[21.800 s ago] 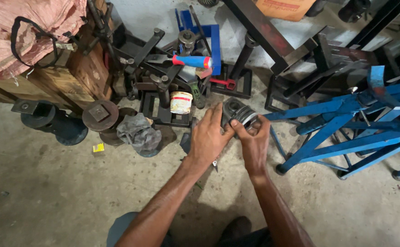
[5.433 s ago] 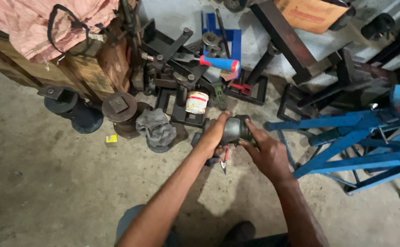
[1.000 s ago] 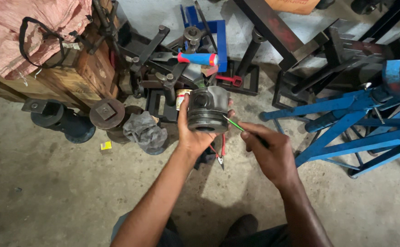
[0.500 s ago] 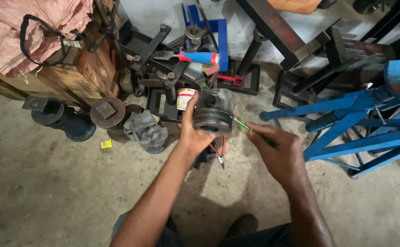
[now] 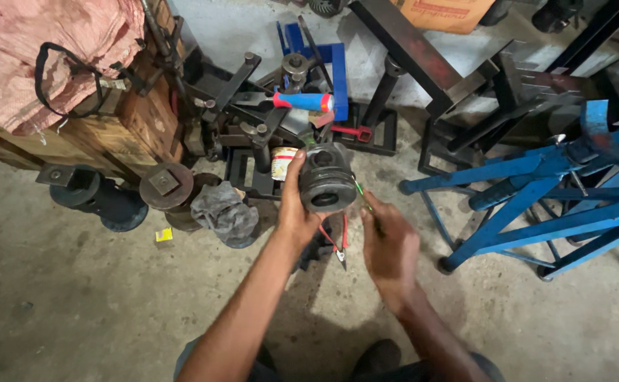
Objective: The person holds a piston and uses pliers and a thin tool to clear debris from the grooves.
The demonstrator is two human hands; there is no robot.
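— Lifted a little since half a second ago, the piston (image 5: 327, 178) sits mid-frame, left hand (image 5: 295, 212) clasped around it?
— Yes, above the stained concrete floor (image 5: 76, 297). Right hand (image 5: 388, 247) pinches a thin green tool (image 5: 361, 191), mostly hidden; blue stand (image 5: 535, 205) cut off right.

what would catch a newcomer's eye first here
Probably the dark metal piston held up at the centre by the left hand, with the right hand beside it gripping a thin green-handled tool. Next, the bright blue metal stands at right and the pink woven sack at top left.
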